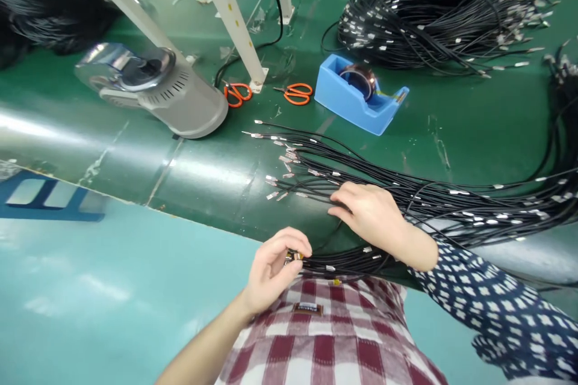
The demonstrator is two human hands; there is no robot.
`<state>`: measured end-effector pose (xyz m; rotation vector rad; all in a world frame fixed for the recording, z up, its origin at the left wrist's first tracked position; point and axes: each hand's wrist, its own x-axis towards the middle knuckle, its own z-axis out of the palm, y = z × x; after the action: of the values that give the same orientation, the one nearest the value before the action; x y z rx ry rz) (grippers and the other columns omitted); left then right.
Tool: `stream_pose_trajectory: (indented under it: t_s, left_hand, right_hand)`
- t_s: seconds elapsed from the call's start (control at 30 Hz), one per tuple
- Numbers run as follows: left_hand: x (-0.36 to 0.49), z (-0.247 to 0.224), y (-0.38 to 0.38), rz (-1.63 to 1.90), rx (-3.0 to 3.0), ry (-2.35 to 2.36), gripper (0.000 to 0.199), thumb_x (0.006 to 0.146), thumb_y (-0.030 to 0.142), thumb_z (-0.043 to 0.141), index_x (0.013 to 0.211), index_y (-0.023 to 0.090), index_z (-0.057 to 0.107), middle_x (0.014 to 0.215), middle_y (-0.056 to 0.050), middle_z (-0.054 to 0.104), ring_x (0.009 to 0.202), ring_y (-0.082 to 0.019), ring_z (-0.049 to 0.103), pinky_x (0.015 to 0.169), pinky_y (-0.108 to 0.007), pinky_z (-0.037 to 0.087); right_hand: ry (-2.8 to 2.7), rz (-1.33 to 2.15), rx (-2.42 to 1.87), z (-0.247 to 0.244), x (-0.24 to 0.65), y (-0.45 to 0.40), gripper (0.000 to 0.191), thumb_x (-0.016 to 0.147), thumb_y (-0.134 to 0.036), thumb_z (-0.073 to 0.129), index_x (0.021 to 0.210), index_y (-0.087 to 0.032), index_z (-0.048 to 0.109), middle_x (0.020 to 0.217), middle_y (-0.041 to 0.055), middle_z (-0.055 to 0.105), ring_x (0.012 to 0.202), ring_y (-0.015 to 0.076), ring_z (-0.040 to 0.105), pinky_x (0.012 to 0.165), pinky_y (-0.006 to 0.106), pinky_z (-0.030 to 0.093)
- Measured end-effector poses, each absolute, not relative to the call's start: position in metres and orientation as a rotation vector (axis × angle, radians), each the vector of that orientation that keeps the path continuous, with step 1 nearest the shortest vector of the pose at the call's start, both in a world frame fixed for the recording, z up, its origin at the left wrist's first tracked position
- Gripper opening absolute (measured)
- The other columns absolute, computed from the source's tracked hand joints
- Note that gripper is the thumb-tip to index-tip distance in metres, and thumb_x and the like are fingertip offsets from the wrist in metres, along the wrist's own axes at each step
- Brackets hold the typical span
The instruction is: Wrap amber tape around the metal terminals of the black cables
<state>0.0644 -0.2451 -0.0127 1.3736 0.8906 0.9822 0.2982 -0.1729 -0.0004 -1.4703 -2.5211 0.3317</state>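
Observation:
Near the table's front edge, my left hand (276, 264) is closed around the ends of a bundle of black cables (347, 261) lying along the edge at my apron. Some yellowish tips show between its thumb and fingers. Above and to the right, my right hand (372, 213) has its thumb and fingers pressed together on cables at the lower side of a larger spread of black cables (383, 174). Those cables have white tags and silvery ends pointing left. The right fingertips partly hide what they grip.
A blue tape dispenser (352, 102) stands behind the cables, with orange-handled scissors (298, 94) and a second pair (238, 94) to its left. A grey machine (189, 99) stands beside white posts (235, 18). A coiled cable bundle (419, 24) lies at the back right.

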Motion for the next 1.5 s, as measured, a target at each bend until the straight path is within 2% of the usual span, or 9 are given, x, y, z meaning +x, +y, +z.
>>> stream_pose_trajectory:
  t_s: [0.27,0.43,0.5,0.67,0.8,0.93,1.07,1.27,1.5]
  left_hand:
    - [0.058,-0.011,-0.234,0.695,1.832,1.418,0.032,0.087,0.021,0.063,0.057,0.017,0.054,0.08,-0.004,0.064,0.085,-0.02,0.056,0.083,-0.037,0.039]
    - [0.067,-0.011,-0.225,0.404,2.21,1.375,0.009,0.092,0.019,0.055,0.085,0.018,0.06,0.082,-0.004,0.063,0.081,-0.02,0.054,0.082,-0.039,0.038]
    - [0.074,-0.01,-0.227,0.3,2.321,1.229,0.016,0.095,0.015,0.046,0.098,0.017,0.061,0.087,-0.006,0.064,0.082,-0.02,0.055,0.079,-0.037,0.04]
    - [0.086,-0.003,-0.242,0.045,2.424,0.891,0.024,0.094,0.013,0.043,0.083,0.015,0.063,0.077,-0.007,0.064,0.073,-0.02,0.056,0.069,-0.034,0.041]
    - [0.089,0.001,-0.23,0.344,1.988,1.025,0.014,0.091,0.017,0.052,0.089,0.018,0.066,0.079,-0.005,0.066,0.075,-0.018,0.059,0.07,-0.03,0.045]
    - [0.108,-0.005,-0.195,0.918,1.31,1.158,0.022,0.086,0.023,0.063,0.108,0.019,0.065,0.09,-0.004,0.066,0.069,-0.013,0.059,0.068,-0.027,0.05]
    - [0.135,-0.007,-0.175,1.097,1.009,0.979,0.012,0.081,0.027,0.07,0.077,0.015,0.068,0.086,-0.005,0.069,0.058,-0.01,0.059,0.059,-0.026,0.05]
    - [0.141,0.002,-0.174,0.933,0.873,0.989,0.024,0.076,0.034,0.076,0.078,0.013,0.065,0.065,-0.003,0.068,0.047,-0.011,0.06,0.05,-0.025,0.048]
    - [0.144,0.002,-0.177,0.864,0.872,1.022,0.026,0.075,0.034,0.076,0.073,0.013,0.063,0.064,-0.002,0.068,0.046,-0.01,0.058,0.049,-0.023,0.045]
  right_hand:
    - [-2.668,0.132,-1.482,-0.01,0.288,-0.164,0.017,0.095,-0.026,0.054,0.084,-0.017,0.064,0.084,0.005,0.065,0.072,0.0184,0.06,0.063,0.032,0.032]
    - [-2.693,0.133,-1.422,-0.011,0.289,-0.169,0.019,0.096,-0.03,0.054,0.086,-0.018,0.065,0.086,0.0038,0.065,0.07,0.0179,0.06,0.063,0.033,0.032]
    - [-2.678,0.15,-1.464,-0.011,0.285,-0.168,0.021,0.097,-0.028,0.051,0.086,-0.018,0.066,0.086,0.0045,0.065,0.069,0.0179,0.06,0.062,0.033,0.032]
    - [-2.619,0.496,-1.457,-0.004,0.29,-0.164,0.018,0.097,-0.024,0.05,0.087,-0.016,0.062,0.091,0.0057,0.065,0.072,0.0169,0.06,0.063,0.03,0.034]
    - [-2.278,1.071,-1.337,0.007,0.311,-0.167,0.01,0.096,-0.026,0.051,0.089,-0.019,0.056,0.084,-0.0003,0.063,0.069,0.0118,0.056,0.065,0.024,0.039]
    - [-2.123,1.289,-1.293,0.009,0.321,-0.174,0.013,0.097,-0.029,0.049,0.088,-0.02,0.054,0.075,-0.0025,0.059,0.063,0.0111,0.051,0.061,0.023,0.04]
    - [-2.226,1.037,-1.302,0.004,0.326,-0.181,0.009,0.096,-0.023,0.049,0.09,-0.019,0.055,0.088,0.0031,0.062,0.08,0.0158,0.056,0.073,0.028,0.045]
    - [-2.461,0.83,-1.306,0.009,0.35,-0.177,0.019,0.096,-0.021,0.047,0.087,-0.019,0.063,0.086,0.0054,0.066,0.083,0.0189,0.06,0.078,0.032,0.048]
    - [-1.772,0.368,-1.662,0.048,0.407,-0.074,0.018,0.086,-0.03,0.061,0.092,-0.016,0.072,0.093,0.0072,0.072,0.081,0.0186,0.064,0.077,0.03,0.049]
